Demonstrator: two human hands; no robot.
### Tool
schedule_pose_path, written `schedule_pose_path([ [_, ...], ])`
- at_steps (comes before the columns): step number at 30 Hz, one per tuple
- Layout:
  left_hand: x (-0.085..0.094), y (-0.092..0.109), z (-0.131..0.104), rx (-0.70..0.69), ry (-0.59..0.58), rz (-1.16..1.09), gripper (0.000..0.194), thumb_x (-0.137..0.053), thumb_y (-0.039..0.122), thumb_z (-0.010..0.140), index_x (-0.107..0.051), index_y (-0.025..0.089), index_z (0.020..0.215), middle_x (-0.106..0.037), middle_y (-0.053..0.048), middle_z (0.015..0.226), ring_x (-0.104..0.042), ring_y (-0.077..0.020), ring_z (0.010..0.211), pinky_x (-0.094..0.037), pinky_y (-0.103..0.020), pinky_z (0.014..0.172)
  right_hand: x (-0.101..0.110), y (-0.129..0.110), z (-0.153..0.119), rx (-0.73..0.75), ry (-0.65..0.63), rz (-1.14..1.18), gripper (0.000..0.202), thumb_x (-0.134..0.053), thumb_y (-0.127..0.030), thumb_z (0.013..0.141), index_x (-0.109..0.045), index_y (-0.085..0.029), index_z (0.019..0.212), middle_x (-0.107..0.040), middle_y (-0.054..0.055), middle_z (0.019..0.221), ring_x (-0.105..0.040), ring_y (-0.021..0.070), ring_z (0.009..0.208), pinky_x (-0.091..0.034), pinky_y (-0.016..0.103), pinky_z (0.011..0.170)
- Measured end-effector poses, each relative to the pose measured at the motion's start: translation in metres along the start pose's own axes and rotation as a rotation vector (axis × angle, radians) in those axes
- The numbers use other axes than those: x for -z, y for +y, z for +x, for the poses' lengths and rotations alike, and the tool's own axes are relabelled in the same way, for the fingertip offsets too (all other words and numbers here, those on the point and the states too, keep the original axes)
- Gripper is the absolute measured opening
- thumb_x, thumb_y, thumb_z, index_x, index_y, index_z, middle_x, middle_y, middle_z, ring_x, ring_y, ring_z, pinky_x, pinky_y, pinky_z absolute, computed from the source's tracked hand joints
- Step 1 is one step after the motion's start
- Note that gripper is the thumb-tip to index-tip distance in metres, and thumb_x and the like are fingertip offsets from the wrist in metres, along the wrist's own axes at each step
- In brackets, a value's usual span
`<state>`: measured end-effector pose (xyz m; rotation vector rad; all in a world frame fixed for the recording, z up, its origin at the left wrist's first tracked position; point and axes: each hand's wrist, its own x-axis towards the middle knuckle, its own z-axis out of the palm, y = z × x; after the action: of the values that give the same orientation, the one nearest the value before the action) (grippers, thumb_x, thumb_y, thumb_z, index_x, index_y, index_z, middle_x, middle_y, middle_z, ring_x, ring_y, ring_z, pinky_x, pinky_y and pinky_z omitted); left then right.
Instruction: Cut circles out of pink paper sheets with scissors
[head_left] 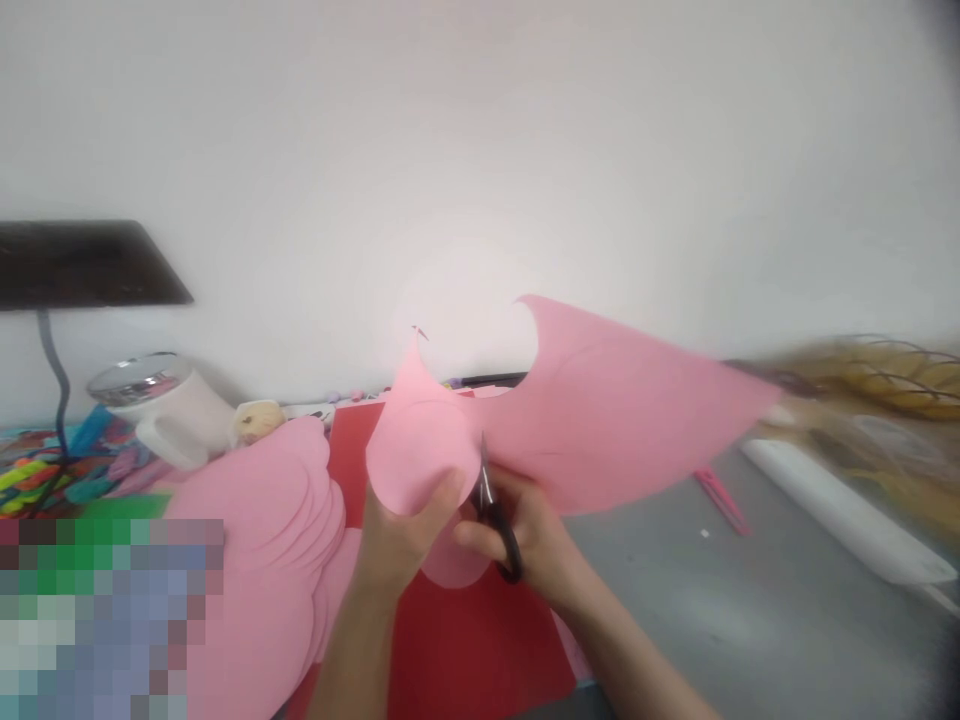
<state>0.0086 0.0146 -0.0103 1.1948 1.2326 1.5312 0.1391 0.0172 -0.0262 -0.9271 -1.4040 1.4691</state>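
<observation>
A large sheet of pink paper (600, 410) is held up in front of me, with a curved bite cut from its top edge. My left hand (409, 535) is closed on its rounded left part, thumb on the near face. Black-handled scissors (504, 535) sit in my right hand (525, 525), fingers through the loops. Their blades point up along the edge of the rounded part, partly hidden by paper. Below the hands lies a red sheet (480, 650). On the left, a pile of pink rounded paper cutouts (262, 560) overlaps it.
A white mug-like container (187, 410) and a dark screen-like panel (82, 262) stand at the left by the wall. Colourful small items (37, 475) lie below. At right are a pink tool (721, 500), a white roll (847, 510) and a wire basket (900, 375) on the grey table (697, 620).
</observation>
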Motion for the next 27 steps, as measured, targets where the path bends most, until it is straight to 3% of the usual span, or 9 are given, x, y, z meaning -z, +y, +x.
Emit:
schedule_pose_path([
  [9, 0.0019, -0.0058, 0.0033, -0.021, -0.008, -0.02, 0.042, -0.074, 0.03, 0.069, -0.065, 0.019, 0.108, -0.074, -0.006, 0.087, -0.07, -0.0243, 0.086, -0.058, -0.035, 0.076, -0.0009, -0.0002, 0.0001, 0.004, 0.006, -0.001, 0.043, -0.079, -0.051, 0.066, -0.05, -0.02, 0.072, -0.035, -0.007, 0.058, -0.032, 0.0103, 0.055, -0.027, 0.023, 0.05],
  [21, -0.0011, 0.0017, 0.0007, 0.016, 0.002, 0.013, 0.021, -0.069, 0.029, 0.07, -0.07, 0.018, 0.087, -0.074, -0.005, 0.084, -0.07, -0.0238, 0.083, -0.056, -0.037, 0.08, -0.0023, 0.0013, 0.0013, 0.02, 0.02, 0.024, 0.043, -0.08, -0.051, 0.064, -0.052, -0.02, 0.069, -0.032, -0.007, 0.057, -0.029, 0.0103, 0.055, -0.026, 0.023, 0.05],
  [27, -0.0015, -0.0008, 0.0014, 0.044, 0.04, -0.008, 0.026, -0.07, 0.027, 0.068, -0.067, 0.018, 0.091, -0.074, -0.003, 0.085, -0.069, -0.0235, 0.085, -0.055, -0.036, 0.084, -0.0021, 0.0017, 0.0015, 0.022, 0.026, 0.01, 0.043, -0.078, -0.054, 0.065, -0.052, -0.02, 0.069, -0.036, -0.006, 0.058, -0.031, 0.0107, 0.055, -0.027, 0.023, 0.05],
])
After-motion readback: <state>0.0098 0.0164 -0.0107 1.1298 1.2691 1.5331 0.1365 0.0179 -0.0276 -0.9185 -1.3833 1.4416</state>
